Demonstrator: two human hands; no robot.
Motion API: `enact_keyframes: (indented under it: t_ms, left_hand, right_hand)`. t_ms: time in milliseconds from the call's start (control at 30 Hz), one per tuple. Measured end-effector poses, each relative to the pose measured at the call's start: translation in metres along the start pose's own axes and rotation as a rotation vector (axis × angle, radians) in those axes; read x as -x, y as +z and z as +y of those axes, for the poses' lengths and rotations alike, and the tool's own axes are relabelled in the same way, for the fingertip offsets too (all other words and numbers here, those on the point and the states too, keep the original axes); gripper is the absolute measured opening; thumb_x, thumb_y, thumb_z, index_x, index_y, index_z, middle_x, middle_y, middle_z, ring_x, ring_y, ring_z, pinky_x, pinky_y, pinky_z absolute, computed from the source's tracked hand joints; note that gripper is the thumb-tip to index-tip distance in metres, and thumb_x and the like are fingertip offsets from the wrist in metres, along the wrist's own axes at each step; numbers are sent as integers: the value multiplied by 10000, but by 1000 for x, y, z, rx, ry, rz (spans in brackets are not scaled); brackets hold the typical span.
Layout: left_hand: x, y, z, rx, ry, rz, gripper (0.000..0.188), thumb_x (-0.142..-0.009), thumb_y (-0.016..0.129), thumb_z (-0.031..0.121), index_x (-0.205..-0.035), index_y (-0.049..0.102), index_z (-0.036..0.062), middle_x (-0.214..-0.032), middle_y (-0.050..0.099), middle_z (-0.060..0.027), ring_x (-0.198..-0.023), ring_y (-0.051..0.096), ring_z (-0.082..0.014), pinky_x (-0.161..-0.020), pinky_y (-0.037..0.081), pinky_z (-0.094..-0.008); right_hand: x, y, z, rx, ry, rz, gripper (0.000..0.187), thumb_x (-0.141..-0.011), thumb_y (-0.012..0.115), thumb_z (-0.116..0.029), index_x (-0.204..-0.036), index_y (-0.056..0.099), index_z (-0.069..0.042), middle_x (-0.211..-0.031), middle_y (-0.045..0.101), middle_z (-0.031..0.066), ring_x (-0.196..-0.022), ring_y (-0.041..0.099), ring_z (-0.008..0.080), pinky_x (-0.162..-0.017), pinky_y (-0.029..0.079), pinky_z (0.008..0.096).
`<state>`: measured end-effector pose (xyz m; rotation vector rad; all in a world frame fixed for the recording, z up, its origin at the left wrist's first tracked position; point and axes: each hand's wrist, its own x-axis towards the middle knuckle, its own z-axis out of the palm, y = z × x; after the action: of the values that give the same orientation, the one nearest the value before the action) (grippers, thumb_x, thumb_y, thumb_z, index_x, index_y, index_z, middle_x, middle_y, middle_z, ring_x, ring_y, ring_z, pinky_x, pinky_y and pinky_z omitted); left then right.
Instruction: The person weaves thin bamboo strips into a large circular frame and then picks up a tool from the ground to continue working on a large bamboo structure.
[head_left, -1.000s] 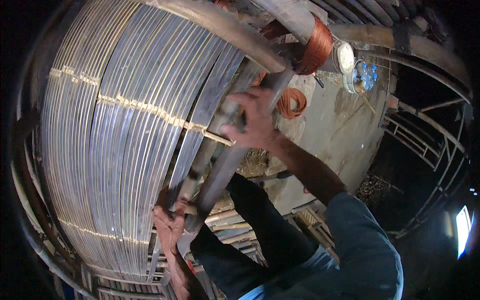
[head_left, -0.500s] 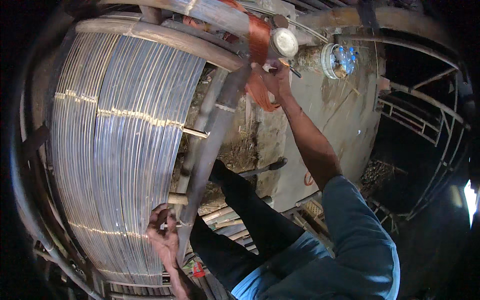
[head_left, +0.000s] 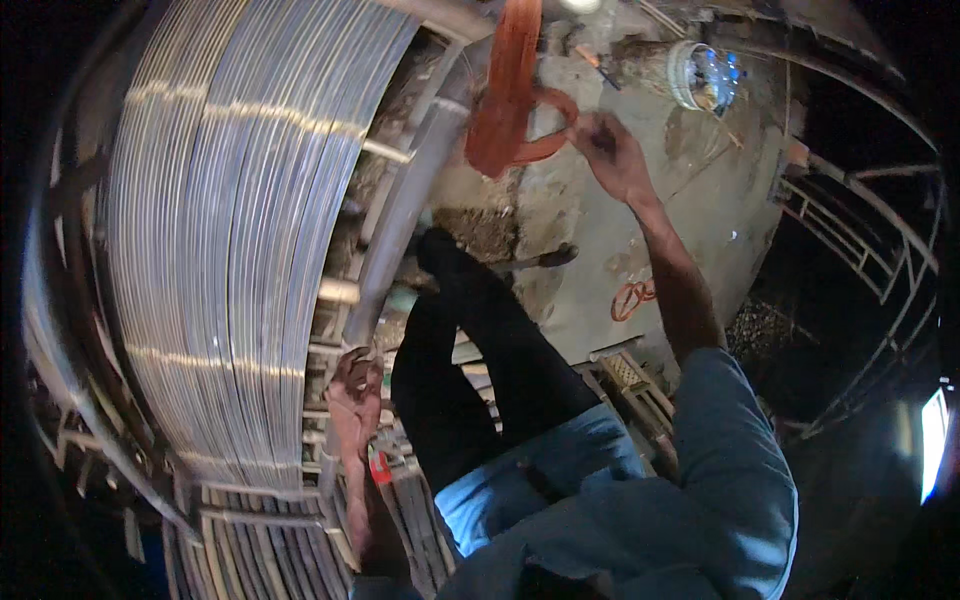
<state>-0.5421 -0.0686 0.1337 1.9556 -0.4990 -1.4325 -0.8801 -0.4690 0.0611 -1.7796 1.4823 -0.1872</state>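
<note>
While the person's legs (head_left: 480, 350) stretch forward over bamboo slats, the left hand (head_left: 355, 390) is clenched around an upright pole (head_left: 400, 230) beside the curved slat wall (head_left: 230, 200), apparently for bracing. Farther off, the right hand (head_left: 612, 150) reaches up with fingers pinched on the orange cord (head_left: 510, 100), which hangs looped from above, near a plastic jar (head_left: 705, 75).

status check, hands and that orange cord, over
Right hand up, pinching the loop of thin orange cord. Left hand gripping the grey bamboo pole beside the curved wall of split strips. Nothing between hands and cord.
</note>
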Motion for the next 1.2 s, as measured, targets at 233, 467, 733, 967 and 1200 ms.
enact_keyframes:
  t_ms: [233, 467, 733, 967, 1200]
  left_hand:
    - [72, -17, -112, -45, -75, 149, 543, -917, 742, 195, -1370, 557, -39, -1106, 688, -224, -934, 682, -326, -794, 569, -409]
    - [14, -18, -172, -819, 183, 318, 895, -808, 846, 361, -1490, 440, -52, -1258, 547, -321, -1225, 505, -527, -1070, 422, -565]
    - [-29, 11, -261, -588, -27, 267, 990, -700, 915, 314, -1474, 391, -12, -1103, 737, -256, -998, 753, -356, -870, 593, -451]
    - [-14, -4, -273, -646, 29, 313, 990, -706, 913, 289, -1462, 351, -15, -1238, 647, -219, -1116, 649, -314, -1015, 503, -439]
    - [-21, 3, -267, -557, 48, 275, 1035, -703, 923, 298, -1487, 327, -22, -1227, 643, -215, -1096, 656, -319, -1004, 512, -437]
  right_hand:
    - [259, 45, 137, 229, 88, -581, 297, -918, 791, -281, -1112, 654, -102, -880, 735, 109, -810, 756, 293, -742, 591, 422]
    - [343, 132, 237, 283, 547, -788, 441, -871, 802, -316, -1203, 630, -82, -1190, 723, 143, -993, 730, 344, -877, 571, 489]
    - [314, 193, 400, 707, 457, -499, 807, -846, 821, -297, -1542, 438, -155, -1559, 468, 223, -1379, 523, 417, -1107, 471, 512]
    - [309, 222, 475, 811, -29, -233, 731, -779, 787, -87, -1453, 526, -190, -1470, 519, 192, -1254, 580, 449, -876, 564, 538]
    - [292, 209, 468, 916, 90, -357, 849, -744, 802, -72, -1522, 467, -122, -1363, 536, 168, -1155, 596, 388, -839, 564, 512]
